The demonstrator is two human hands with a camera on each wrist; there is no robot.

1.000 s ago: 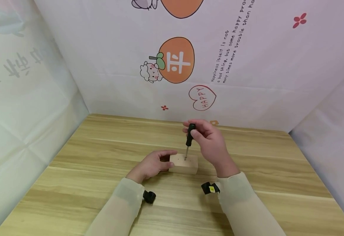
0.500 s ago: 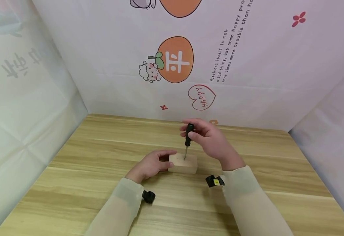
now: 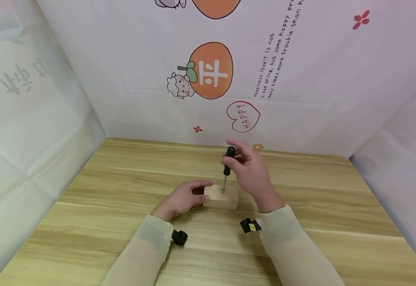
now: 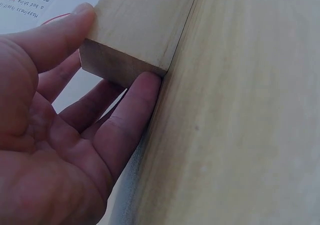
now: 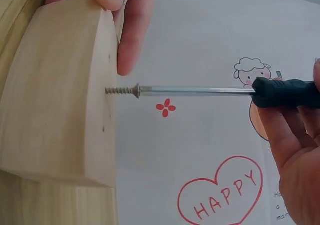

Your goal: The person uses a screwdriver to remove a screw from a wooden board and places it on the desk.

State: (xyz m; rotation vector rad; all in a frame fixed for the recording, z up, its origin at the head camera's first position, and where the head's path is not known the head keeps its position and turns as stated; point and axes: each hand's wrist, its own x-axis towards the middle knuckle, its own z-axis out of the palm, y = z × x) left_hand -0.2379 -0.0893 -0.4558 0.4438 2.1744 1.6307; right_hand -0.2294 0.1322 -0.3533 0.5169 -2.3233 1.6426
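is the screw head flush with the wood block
No, the right wrist view shows the screw standing out of the wood block, with a length of bare thread showing.

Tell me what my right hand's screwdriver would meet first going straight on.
The screw: the screwdriver in your right hand seems to have its tip at the screw's head. Past that comes the wooden block.

wooden block [image 3: 220,202]: 1 | screw [image 5: 122,91]: 1, in block | small holes [image 5: 103,130]: 2, block's top | screwdriver [image 3: 227,171]: 1, above block | hands [image 3: 183,198]: 2, at and above block | worktop [image 3: 122,222]: 1, under block
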